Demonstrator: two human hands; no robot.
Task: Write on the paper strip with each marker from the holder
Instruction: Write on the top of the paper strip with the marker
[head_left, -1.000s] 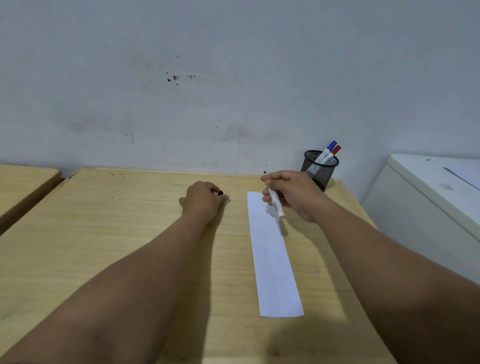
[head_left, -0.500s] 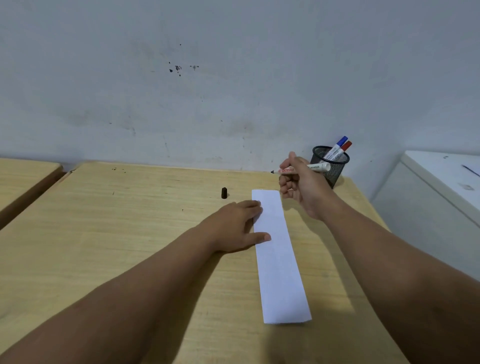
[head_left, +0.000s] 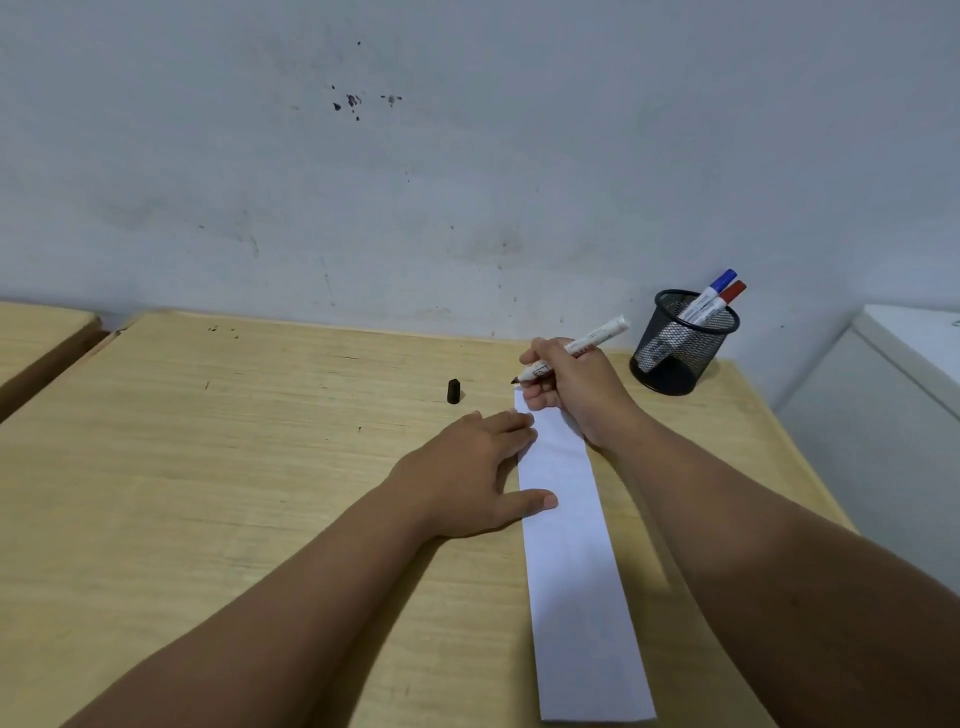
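Right hand (head_left: 571, 387) fingers closed around uncapped black marker (head_left: 576, 349), tip at far end of paper strip (head_left: 571, 545) — strip blank. Left hand (head_left: 467, 473) flat, pinning strip on desk (head_left: 208, 467). Blue, red markers (head_left: 714, 299) wait in holder (head_left: 680, 343) — nothing written yet.

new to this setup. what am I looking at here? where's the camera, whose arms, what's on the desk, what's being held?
There is no robot: a person works bare-handed, and the one camera sits on their head, looking forward and down. On the wooden desk lies a long white paper strip. The left hand rests flat on the strip's edge. The right hand holds an uncapped marker, tip at the strip's far end. A small black cap stands on the desk. A black mesh holder by the wall holds a blue-capped marker and a red-capped marker.
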